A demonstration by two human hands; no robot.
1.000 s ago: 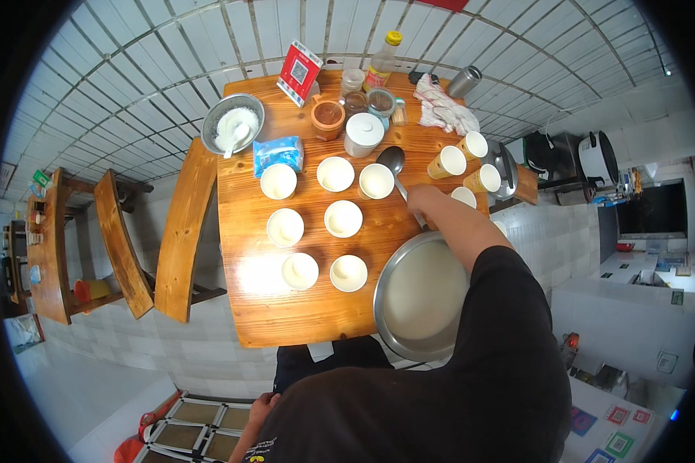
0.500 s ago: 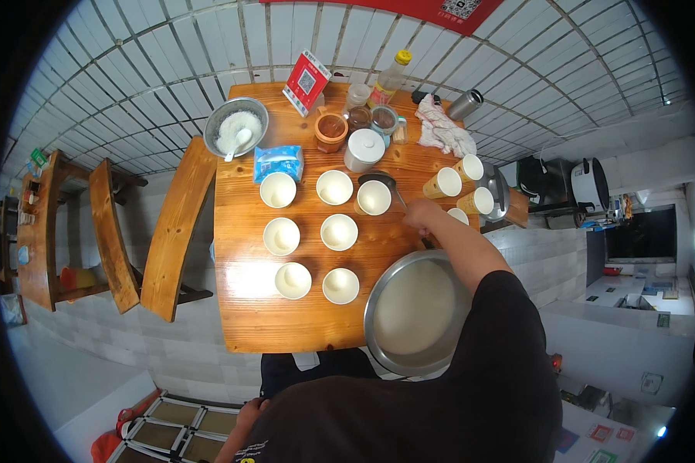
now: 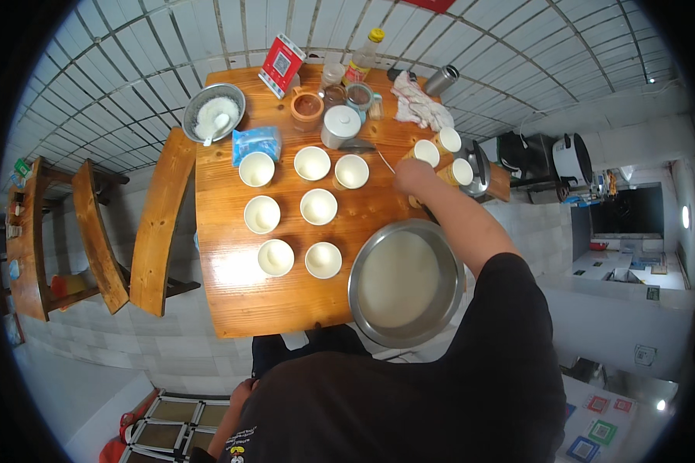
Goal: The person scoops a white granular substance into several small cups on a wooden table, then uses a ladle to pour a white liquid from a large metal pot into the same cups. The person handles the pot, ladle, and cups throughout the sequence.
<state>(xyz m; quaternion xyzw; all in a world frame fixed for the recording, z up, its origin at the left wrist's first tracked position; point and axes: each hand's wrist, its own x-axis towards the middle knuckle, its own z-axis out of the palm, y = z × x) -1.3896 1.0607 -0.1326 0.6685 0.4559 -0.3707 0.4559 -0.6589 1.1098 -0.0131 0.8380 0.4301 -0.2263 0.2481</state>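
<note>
Glossy wooden table (image 3: 286, 309) here, with seven open paper cups (image 3: 318, 207) standing loosely in rows on it and more cups (image 3: 422, 153) bunched by the right edge. Back half's pretty crowded: blue packet (image 3: 256, 142), white lidded canister (image 3: 340, 128), orange-brown pot (image 3: 307, 118), yellow-capped bottle (image 3: 363, 62), red stand-up sign (image 3: 280, 65), crumpled whitish cloth (image 3: 422, 105)

A black T-shirt (image 3: 409, 393) with yellow print (image 3: 238, 451) tops dark trousers (image 3: 334, 340).

A tiled wall (image 3: 162, 46) rises behind the far edge of the table (image 3: 286, 305), wooden benches (image 3: 162, 224) past its left edge.
</note>
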